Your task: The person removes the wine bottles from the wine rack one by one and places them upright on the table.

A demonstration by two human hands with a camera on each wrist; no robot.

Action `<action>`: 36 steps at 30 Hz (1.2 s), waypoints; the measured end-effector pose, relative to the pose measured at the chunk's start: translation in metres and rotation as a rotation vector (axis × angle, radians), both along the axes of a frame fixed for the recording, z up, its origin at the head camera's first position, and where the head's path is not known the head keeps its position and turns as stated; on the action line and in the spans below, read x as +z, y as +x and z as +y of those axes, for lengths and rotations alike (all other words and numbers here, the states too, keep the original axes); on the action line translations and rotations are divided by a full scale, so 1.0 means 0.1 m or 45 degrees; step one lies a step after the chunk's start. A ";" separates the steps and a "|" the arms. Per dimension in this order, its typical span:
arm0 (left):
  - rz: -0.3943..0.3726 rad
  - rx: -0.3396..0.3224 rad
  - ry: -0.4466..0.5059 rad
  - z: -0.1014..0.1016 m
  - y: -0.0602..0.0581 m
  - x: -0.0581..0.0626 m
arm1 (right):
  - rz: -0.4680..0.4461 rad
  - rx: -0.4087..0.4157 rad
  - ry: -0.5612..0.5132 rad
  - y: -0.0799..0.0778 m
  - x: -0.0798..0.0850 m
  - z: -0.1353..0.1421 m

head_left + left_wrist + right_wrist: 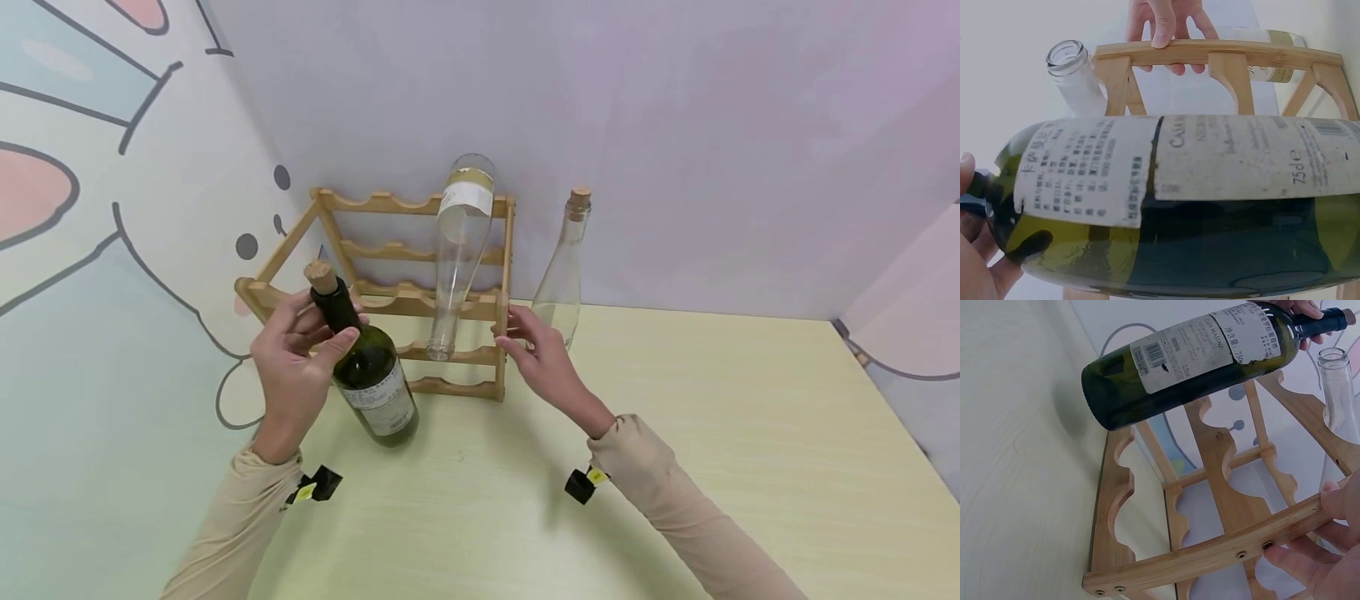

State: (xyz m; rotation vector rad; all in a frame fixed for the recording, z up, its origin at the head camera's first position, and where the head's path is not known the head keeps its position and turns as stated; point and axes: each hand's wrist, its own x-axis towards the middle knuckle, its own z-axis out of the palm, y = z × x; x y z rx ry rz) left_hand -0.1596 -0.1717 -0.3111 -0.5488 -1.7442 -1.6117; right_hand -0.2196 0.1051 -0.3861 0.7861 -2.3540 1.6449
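Observation:
My left hand (296, 354) grips a dark green wine bottle (378, 392) by its neck, the cork (320, 273) pointing up and to the left. Its body tilts in front of the wooden wine rack (412, 307), white label (1188, 353) outward. With fingers and thumb, my right hand (542, 354) holds the rack's right side post (1210, 562). A clear glass bottle (463, 242) lies in the rack's top row, its uncorked mouth toward me.
Behind my right hand a clear corked bottle (564, 267) stands upright on the pale yellow table (712, 433). The plain wall (675, 150) rises right behind the rack, and a wall with cartoon drawings (112, 375) borders the left side.

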 end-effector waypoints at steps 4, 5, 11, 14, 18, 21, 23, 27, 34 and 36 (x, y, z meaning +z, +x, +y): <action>-0.019 0.018 -0.027 0.00 -0.01 -0.04 | 0.003 -0.004 -0.009 0.00 0.00 0.00; -0.020 0.024 -0.035 0.00 -0.01 -0.05 | 0.001 -0.005 -0.010 0.00 0.00 0.00; -0.023 0.008 -0.031 -0.01 -0.03 -0.08 | -0.016 -0.016 0.002 0.01 0.03 -0.01; -0.026 -0.004 -0.029 -0.01 -0.03 -0.09 | -0.021 -0.019 0.017 0.08 0.14 -0.03; -0.037 0.000 -0.038 -0.02 -0.04 -0.10 | -0.017 -0.014 0.032 0.19 0.31 -0.05; -0.051 -0.003 -0.044 -0.03 -0.03 -0.11 | -0.025 -0.011 0.030 0.22 0.35 -0.05; -0.060 -0.014 -0.042 -0.03 -0.03 -0.12 | -0.030 -0.010 0.025 0.22 0.35 -0.05; -0.072 -0.045 -0.028 -0.04 -0.03 -0.15 | -0.048 -0.011 0.019 0.22 0.35 -0.05; -0.059 -0.040 -0.071 -0.06 -0.04 -0.18 | -0.059 -0.012 0.011 0.22 0.35 -0.06; -0.053 -0.039 -0.082 -0.06 -0.04 -0.19 | -0.059 -0.011 0.008 0.22 0.36 -0.06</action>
